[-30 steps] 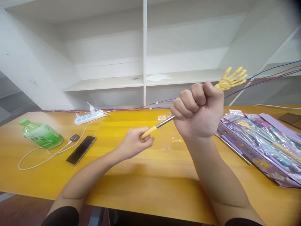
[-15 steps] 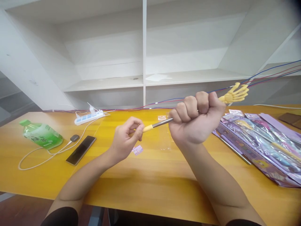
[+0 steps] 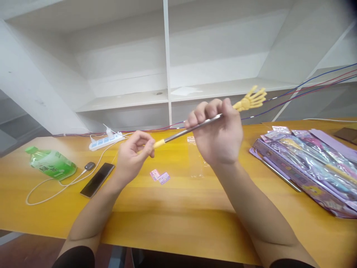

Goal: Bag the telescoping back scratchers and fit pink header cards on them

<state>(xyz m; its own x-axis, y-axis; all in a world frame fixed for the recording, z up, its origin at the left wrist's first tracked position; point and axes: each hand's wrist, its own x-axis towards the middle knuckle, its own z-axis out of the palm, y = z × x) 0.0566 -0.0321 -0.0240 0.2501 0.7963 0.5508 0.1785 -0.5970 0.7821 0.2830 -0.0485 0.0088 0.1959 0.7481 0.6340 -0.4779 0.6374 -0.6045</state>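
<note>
Over the middle of the tabletop point(image 3: 178, 212), a long stick point(image 3: 181, 133) is held up in the air. It is slanted from 8 o'clock, where its low end is seen, to 2 o'clock, where its high end is seen. The low end is made with a yellow grip point(image 3: 159, 143), and this is pinched by the left hand point(image 3: 132, 156), with the thumb and bent fingers closed on it. The shiny gray middle is loosely held by the right hand point(image 3: 219, 137). Its palm is turned to the view, its fingers are half bent, and its thumb is laid across the stick. The high end is shaped like a yellow claw point(image 3: 252, 99) with spread bony toes, and it is seen past the right thumb.

At 7 o'clock, a pink card point(image 3: 154, 174) and a purple card point(image 3: 164, 178) are laid touching. At 5 o'clock, a clear bag point(image 3: 196, 163) is spread flat. At 3 o'clock, shiny packs point(image 3: 315, 160) are piled up, with a thin silver tube point(image 3: 279, 174) just beside them.

At 8 o'clock, a dark phone point(image 3: 97, 180) is laid near the left arm. At 9 o'clock, a green bottle point(image 3: 54, 163) is seen, with a small black box point(image 3: 89, 166) near it. A white cord point(image 3: 84, 172) is plugged into the box. Behind the box, a white power strip point(image 3: 106, 141) is placed. At 12 o'clock, white shelves point(image 3: 128, 99) are seen. Blue and red wires point(image 3: 275, 98) are strung toward 2 o'clock.
</note>
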